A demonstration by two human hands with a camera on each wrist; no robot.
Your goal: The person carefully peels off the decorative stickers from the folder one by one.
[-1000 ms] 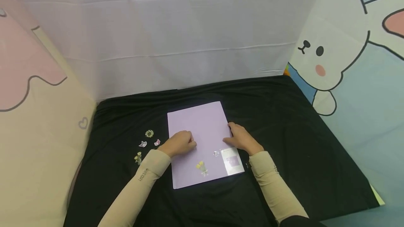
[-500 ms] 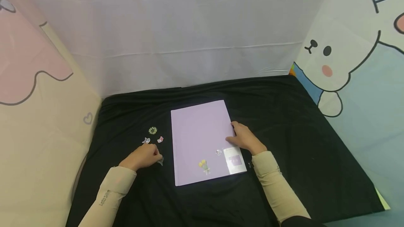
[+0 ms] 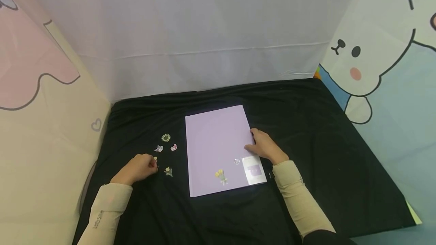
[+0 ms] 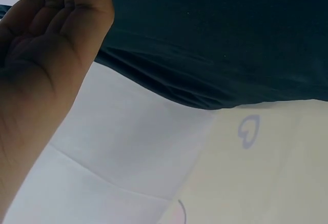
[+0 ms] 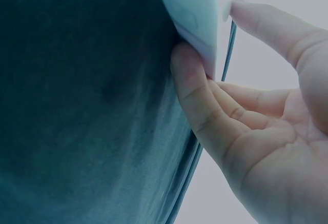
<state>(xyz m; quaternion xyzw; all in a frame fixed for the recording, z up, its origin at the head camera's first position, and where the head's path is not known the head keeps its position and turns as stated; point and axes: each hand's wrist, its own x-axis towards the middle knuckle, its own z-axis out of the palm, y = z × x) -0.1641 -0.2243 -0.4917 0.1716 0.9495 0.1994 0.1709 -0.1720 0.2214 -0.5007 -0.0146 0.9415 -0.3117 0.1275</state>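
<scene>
A lavender folder [image 3: 218,143] lies on the black cloth, with a yellow tulip sticker [image 3: 221,176] and a clear label pocket [image 3: 254,169] on its front. My right hand [image 3: 267,147] grips the folder's right edge, thumb over the cover. In the right wrist view, fingertips [image 5: 188,65] bear on that edge. Left of the folder, my left hand [image 3: 139,168] pinches a small flower sticker [image 3: 155,159], mostly hidden by the fingers. Beside it lies another flower sticker [image 3: 168,171]. The left wrist view shows only the palm and bent fingers [image 4: 77,8], fingertips cut off.
A round wreath sticker [image 3: 165,137], a pale sticker [image 3: 159,148] and a pink sticker [image 3: 174,147] lie above the left hand. The black cloth [image 3: 306,154] meets a white curtain [image 3: 218,41] behind and printed curtains at both sides.
My left hand has moved from over the folder to the stickers at left. One flower sticker now lies apart, nearer the folder. My right hand keeps its hold on the folder.
</scene>
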